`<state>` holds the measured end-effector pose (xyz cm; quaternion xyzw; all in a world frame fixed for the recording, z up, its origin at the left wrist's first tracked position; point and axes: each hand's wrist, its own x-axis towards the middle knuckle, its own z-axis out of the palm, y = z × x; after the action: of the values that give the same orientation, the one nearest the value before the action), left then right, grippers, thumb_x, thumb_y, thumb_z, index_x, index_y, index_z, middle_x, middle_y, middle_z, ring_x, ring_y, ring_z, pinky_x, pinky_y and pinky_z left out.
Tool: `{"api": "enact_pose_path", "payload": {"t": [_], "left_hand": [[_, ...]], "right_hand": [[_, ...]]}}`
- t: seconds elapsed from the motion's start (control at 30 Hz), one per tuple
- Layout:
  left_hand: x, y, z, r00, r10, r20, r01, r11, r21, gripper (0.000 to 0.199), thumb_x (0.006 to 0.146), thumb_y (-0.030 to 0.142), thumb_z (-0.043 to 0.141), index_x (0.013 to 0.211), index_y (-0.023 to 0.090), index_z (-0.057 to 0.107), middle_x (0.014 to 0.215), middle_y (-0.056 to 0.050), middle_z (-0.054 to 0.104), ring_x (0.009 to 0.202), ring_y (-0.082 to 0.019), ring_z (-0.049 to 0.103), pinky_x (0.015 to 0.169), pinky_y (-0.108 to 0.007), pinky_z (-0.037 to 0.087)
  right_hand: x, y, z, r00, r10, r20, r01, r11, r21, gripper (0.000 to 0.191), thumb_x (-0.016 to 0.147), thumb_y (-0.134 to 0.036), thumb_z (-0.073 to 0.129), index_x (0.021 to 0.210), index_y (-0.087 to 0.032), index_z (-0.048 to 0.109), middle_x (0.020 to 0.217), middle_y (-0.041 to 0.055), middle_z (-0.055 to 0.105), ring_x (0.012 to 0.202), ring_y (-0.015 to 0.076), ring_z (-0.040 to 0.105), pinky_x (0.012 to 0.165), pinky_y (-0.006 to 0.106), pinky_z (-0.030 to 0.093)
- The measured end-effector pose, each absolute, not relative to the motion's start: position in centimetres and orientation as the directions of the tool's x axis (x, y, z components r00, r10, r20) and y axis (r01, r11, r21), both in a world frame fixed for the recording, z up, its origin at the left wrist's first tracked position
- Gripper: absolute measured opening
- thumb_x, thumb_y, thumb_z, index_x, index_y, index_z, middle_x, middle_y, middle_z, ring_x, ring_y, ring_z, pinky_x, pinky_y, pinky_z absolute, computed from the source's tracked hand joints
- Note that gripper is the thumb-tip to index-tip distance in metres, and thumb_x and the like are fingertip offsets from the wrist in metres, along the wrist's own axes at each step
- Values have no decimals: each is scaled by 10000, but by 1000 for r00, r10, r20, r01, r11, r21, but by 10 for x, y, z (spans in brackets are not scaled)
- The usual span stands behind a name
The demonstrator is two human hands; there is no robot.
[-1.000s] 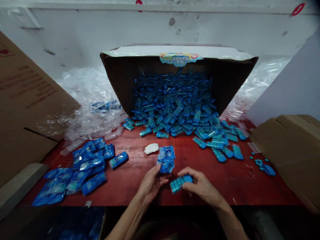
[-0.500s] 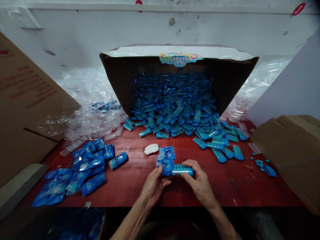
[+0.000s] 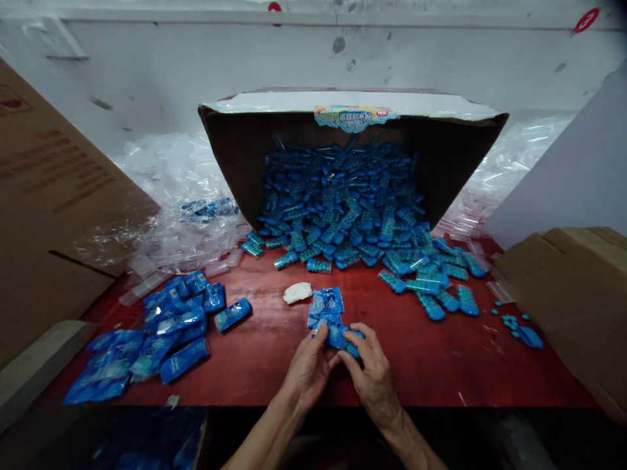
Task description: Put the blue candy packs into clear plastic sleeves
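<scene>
Near the table's front edge, my left hand (image 3: 308,369) pinches a blue printed sleeve (image 3: 336,335) between thumb and fingers. From the right, my right hand (image 3: 373,378) grips a small clear container with a blue end (image 3: 354,342), most of it inside the sleeve. Just beyond my fingers, flat blue printed sleeves (image 3: 327,300) lie on the red table, touching or close to a white crumpled lump (image 3: 298,292). Sleeved containers (image 3: 179,320) form a pile to the left, with one (image 3: 233,314) lying apart from it.
A cardboard box (image 3: 223,143) on its side spills many bead-filled containers (image 3: 337,215) onto the red table (image 3: 421,365). Clear plastic packaging (image 3: 166,170) is heaped at back left. Loose turquoise beads (image 3: 509,321) lie right, beside a brown carton (image 3: 563,294). Another carton (image 3: 53,176) stands left.
The container has gone leftward into the sleeve, so its clear beaded part no longer shows. My right hand has moved left, close to my left hand.
</scene>
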<state>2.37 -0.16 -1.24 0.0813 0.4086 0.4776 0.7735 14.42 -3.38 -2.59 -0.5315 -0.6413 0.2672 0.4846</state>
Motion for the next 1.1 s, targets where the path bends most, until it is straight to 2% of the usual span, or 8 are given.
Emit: {"api": "enact_pose_path", "payload": {"t": [0.17,0.27,0.33,0.53,0.63,0.73,0.87,1.1], "left_hand": [[10,-1,-8,364,781,-507,-620,610,494,140,729,189,568,857,135,586,794,-42,653,683,-134,601,631,-259,469],[1,-1,-7,505,766,-398,-597,643,479,208,747,175,534,948,138,573,884,-68,649,803,-179,598,755,-330,439],[-2,0,-7,571,748,-338,-583,659,475,231,739,162,534,965,137,570,887,-74,648,826,-191,593,795,-355,412],[-4,5,-3,657,668,-350,-447,718,533,258,621,164,648,873,124,611,787,-71,653,718,-184,598,758,-327,399],[-5,8,0,649,645,-404,-374,733,568,276,553,169,700,817,129,630,725,-58,648,650,-175,587,698,-301,404],[-5,10,2,648,632,-425,-335,737,587,211,527,182,717,713,126,635,653,-48,631,593,-163,568,663,-294,408],[-1,8,4,630,675,-385,-387,702,597,205,521,184,722,695,121,633,653,-49,630,605,-159,565,672,-289,411],[7,0,1,562,707,-430,-434,695,574,307,610,261,680,875,116,624,743,-76,647,611,-150,582,641,-270,412]], "right_hand": [[160,-26,-10,-178,981,77,121,99,-988,328,791,-221,491,1115,-250,532,1183,53,487,1081,204,452,889,342,406],[170,-19,-6,-304,951,-58,-180,-117,-977,495,720,-187,573,1188,-290,447,1163,34,476,870,142,534,686,252,468],[173,-16,-4,-345,933,-97,-264,-196,-944,668,636,-151,643,1227,-322,382,1134,17,464,714,83,520,604,208,448],[173,-18,11,-400,904,-152,-18,-174,-985,863,554,-110,687,1297,-287,287,664,-63,496,548,79,468,516,186,428],[173,-18,16,-340,936,-97,40,-89,-995,882,470,-137,730,1262,-268,365,778,-22,555,594,105,518,511,208,462],[173,-16,18,-421,897,-135,-16,-156,-988,942,458,-145,734,1287,-285,309,910,9,569,638,118,549,517,222,481],[171,-16,16,-547,802,-239,-89,-340,-936,990,518,-116,695,1329,-307,162,852,-17,566,586,91,533,488,188,452],[164,-22,6,-495,839,-225,-152,-339,-928,934,556,-94,666,1328,-289,178,793,-28,579,622,104,544,572,222,463]]}}
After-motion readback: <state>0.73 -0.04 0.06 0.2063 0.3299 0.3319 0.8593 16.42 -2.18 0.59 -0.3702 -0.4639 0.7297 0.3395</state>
